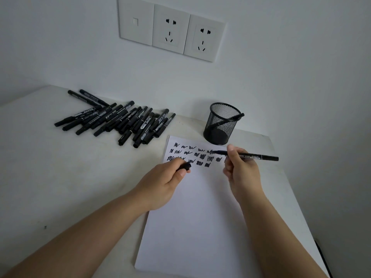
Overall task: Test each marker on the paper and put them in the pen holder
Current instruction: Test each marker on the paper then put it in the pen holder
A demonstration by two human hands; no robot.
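Head view: the right hand (240, 167) pinches an uncapped black marker (259, 157) by its barrel, lying nearly level, its tip just over the upper rows of black scribbles (192, 155) on the white paper (192, 227); touching the sheet or not, I cannot tell. The left hand (162, 184) is curled around the marker's cap (185, 166), knuckles resting over the paper's left edge and covering part of the scribbles. Beyond the paper's far edge stands the black mesh pen holder (221, 124), upright, with one marker (230, 119) leaning inside, its end poking over the right rim. To the left, well apart from the holder, a loose pile of black markers (120, 121) sprawls on the white table (60, 177). On the wall above, a row of sockets (170, 30).
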